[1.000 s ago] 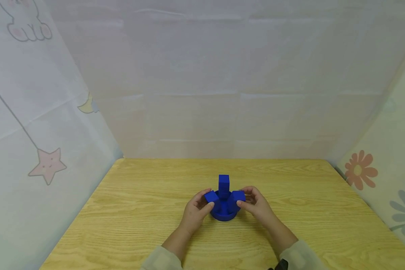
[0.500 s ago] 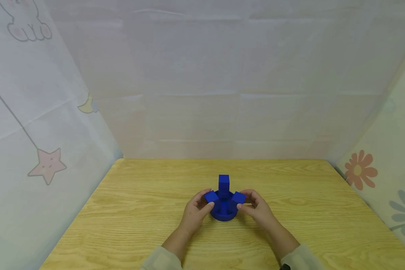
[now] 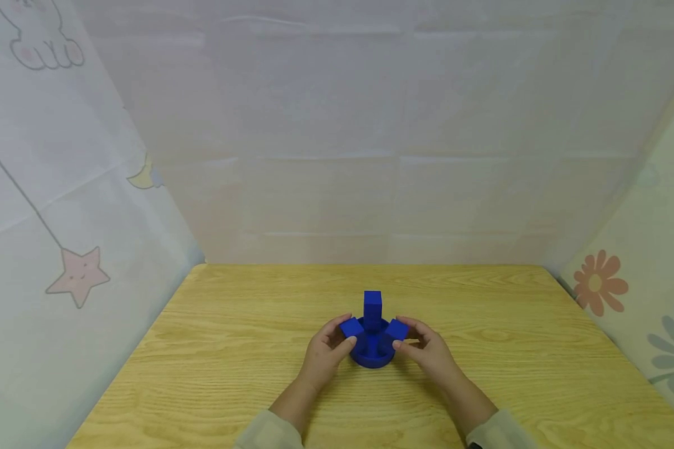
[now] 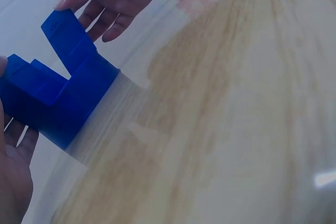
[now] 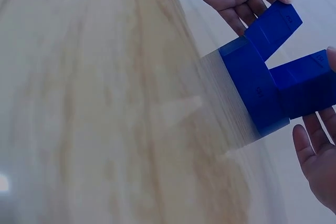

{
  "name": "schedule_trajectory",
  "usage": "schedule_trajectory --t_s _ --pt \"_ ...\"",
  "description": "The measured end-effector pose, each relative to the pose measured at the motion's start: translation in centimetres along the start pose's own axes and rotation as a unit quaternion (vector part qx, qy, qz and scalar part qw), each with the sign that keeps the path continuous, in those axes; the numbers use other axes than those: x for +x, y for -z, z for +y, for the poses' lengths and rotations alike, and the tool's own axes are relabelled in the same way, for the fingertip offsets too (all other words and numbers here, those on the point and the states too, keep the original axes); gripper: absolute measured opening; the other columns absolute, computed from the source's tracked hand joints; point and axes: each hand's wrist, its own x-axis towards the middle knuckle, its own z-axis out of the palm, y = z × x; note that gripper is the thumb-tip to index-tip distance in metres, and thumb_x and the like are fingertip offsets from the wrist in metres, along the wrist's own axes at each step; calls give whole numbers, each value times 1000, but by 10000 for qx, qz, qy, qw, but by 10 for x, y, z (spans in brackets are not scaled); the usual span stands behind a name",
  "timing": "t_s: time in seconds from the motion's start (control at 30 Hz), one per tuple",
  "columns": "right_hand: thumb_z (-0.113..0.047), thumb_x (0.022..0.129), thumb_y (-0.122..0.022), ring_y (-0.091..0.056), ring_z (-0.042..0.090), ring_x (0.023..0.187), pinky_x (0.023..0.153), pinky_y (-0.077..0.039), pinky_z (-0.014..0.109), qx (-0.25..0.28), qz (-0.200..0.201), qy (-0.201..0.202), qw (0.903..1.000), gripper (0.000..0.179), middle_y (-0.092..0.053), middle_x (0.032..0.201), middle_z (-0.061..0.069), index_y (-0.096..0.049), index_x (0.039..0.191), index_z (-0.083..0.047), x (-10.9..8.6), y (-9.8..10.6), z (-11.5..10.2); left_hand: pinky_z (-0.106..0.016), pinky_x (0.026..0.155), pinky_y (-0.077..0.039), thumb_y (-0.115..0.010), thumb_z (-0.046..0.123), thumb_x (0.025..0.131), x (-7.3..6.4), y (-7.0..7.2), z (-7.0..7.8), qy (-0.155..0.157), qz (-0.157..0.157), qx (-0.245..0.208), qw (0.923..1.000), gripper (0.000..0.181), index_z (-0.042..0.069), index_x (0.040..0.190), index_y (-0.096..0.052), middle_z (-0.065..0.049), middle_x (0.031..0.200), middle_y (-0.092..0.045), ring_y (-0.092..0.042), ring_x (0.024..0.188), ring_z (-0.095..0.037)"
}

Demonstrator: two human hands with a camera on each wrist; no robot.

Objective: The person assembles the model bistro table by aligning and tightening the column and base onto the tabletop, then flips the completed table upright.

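Note:
A round blue base (image 3: pixel 372 362) stands on the table with three blue blocks rising from it. The left block (image 3: pixel 352 327) leans outward, and my left hand (image 3: pixel 320 360) pinches it between thumb and fingers. On the opposite side my right hand (image 3: pixel 437 357) holds the right block (image 3: pixel 397 329) the same way; it too slants outward. The back block (image 3: pixel 373 305) stands upright, touched by neither hand. In the right wrist view, small engraved marks show on the base wall (image 5: pixel 257 90) and block ends. Lower ends of the blocks are hidden inside the base.
The wood-grain table (image 3: pixel 230 349) extends around the base on every side. A pale sheet (image 3: pixel 337 137) closes off the back. Printed cloths with a star (image 3: pixel 80 275) and flowers (image 3: pixel 596 282) hang at left and right.
The right block has turned a little in my right hand, and those fingers have shifted slightly along it. My left hand, the left block and the base look unmoved.

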Motion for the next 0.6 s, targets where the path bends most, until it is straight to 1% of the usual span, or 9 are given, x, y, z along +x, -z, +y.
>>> schedule_trajectory --t_s 0.23,0.47,0.6 --pt "-14 88 -73 -60 11 101 81 -53 22 -3 190 -85 9998 49 -65 119 15 -59 134 -10 -1 -3 0 -21 100 -47 -67 6 91 0 0 -1 4 -38 -127 9999 47 2 136 -55 -20 134 -60 -58 124 -31" --pt "-14 88 -73 -59 8 101 81 -52 21 -12 289 -91 9995 49 -65 119 14 -59 134 -10 -4 -5 -4 -22 100 -47 -67 7 91 0 0 -1 25 -26 -35 10000 48 1 137 -54 -20 134 -59 -58 124 -32" --pt "-16 88 -73 -59 10 103 83 -52 21 -13 218 -84 9997 50 -65 120 13 -58 136 -10 -3 -4 -4 -19 98 -48 -67 7 91 1 0 -1 -3 -22 -67 10000 48 2 136 -54 -20 133 -60 -59 121 -26"
